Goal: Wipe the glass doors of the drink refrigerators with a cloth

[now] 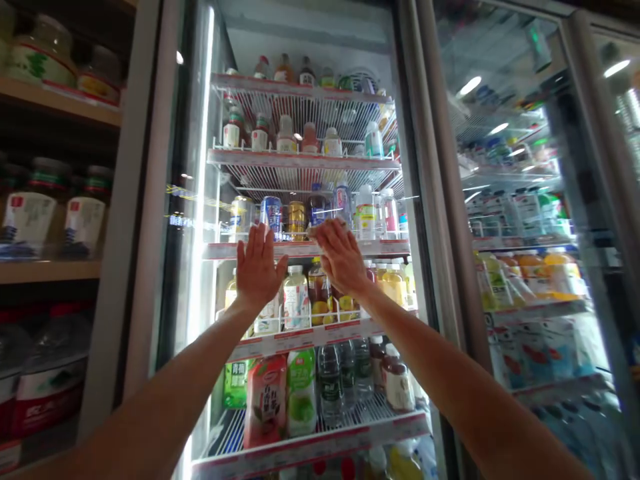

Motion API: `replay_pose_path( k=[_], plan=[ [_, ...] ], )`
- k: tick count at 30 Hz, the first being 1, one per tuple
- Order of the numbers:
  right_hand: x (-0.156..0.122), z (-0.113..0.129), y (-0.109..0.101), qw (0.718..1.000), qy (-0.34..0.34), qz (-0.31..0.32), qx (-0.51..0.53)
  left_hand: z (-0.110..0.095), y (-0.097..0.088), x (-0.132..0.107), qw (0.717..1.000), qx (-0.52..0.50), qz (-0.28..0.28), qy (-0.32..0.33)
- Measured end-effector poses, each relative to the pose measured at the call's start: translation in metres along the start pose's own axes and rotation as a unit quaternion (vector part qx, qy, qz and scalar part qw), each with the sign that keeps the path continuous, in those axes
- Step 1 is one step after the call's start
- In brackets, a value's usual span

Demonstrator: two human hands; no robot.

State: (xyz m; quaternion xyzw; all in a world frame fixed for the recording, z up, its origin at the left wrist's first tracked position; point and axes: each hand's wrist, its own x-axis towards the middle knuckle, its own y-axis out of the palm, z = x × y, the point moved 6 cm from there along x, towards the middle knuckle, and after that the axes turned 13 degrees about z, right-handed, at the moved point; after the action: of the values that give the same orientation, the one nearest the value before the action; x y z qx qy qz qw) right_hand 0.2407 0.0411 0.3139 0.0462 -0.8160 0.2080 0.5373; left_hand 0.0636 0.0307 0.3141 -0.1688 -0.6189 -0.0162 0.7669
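Glass [310, 40] fronts the lit fridge [440, 187], and before it the left hand [257, 270] is raised with its tips level with a blue can [271, 210], fingers straight and nearly together, thumb out to the side. Near it, the right hand [344, 260] is raised before the middle shelf [225, 251], fingers close together and leaning left; whether they pinch anything, or either palm touches the glass, cannot be told. Behind the glass, bottles [296, 300] stand in rows, with a red pack [265, 400] beside a green pack [301, 393] lower down.
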Motion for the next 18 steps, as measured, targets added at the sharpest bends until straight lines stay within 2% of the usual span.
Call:
replay_pose_path(
  k=[1, 3, 5, 7, 8, 9, 10, 11, 13, 15, 17, 18],
  plan=[
    [-0.004, 0.004, 0.001, 0.999, -0.031, 0.017, -0.01, 0.001, 0.0, 0.0, 1.0, 0.002, 0.001, 0.0],
    [-0.014, -0.014, -0.003, 0.999, -0.026, 0.019, -0.019, 0.002, -0.001, 0.0, 1.0, 0.005, 0.004, 0.002],
    [-0.025, -0.06, -0.014, 0.996, 0.084, -0.026, -0.005, 0.002, 0.0, 0.0, 1.0, 0.006, 0.009, 0.006],
    [-0.037, -0.107, -0.025, 0.965, 0.241, -0.101, 0.028, 0.002, 0.001, 0.0, 1.0, 0.009, 0.012, 0.006],
    [-0.04, -0.121, -0.027, 0.944, 0.299, -0.131, 0.042, 0.001, 0.001, 0.0, 1.0, 0.012, 0.013, 0.003],
    [-0.039, -0.124, -0.028, 0.931, 0.327, -0.151, 0.052, 0.001, 0.002, 0.0, 1.0, 0.016, 0.014, 0.0],
    [-0.034, -0.116, -0.026, 0.933, 0.32, -0.154, 0.058, 0.001, 0.002, 0.0, 1.0, 0.019, 0.015, -0.003],
    [-0.024, -0.099, -0.022, 0.948, 0.28, -0.14, 0.058, 0.0, 0.002, 0.0, 1.0, 0.021, 0.016, -0.004],
    [-0.004, -0.047, -0.011, 0.983, 0.151, -0.087, 0.05, -0.001, 0.002, 0.0, 1.0, 0.021, 0.018, -0.003],
    [0.008, 0.004, 0.0, 0.998, 0.03, -0.037, 0.036, -0.001, 0.001, 0.0, 1.0, 0.02, 0.02, -0.002],
    [0.008, 0.03, 0.006, 0.999, -0.036, -0.008, 0.021, 0.0, 0.0, -0.001, 1.0, 0.017, 0.022, -0.002],
    [0.005, 0.029, 0.006, 0.999, -0.045, -0.001, 0.016, 0.0, -0.001, -0.001, 1.0, 0.015, 0.024, -0.003]
  ],
)
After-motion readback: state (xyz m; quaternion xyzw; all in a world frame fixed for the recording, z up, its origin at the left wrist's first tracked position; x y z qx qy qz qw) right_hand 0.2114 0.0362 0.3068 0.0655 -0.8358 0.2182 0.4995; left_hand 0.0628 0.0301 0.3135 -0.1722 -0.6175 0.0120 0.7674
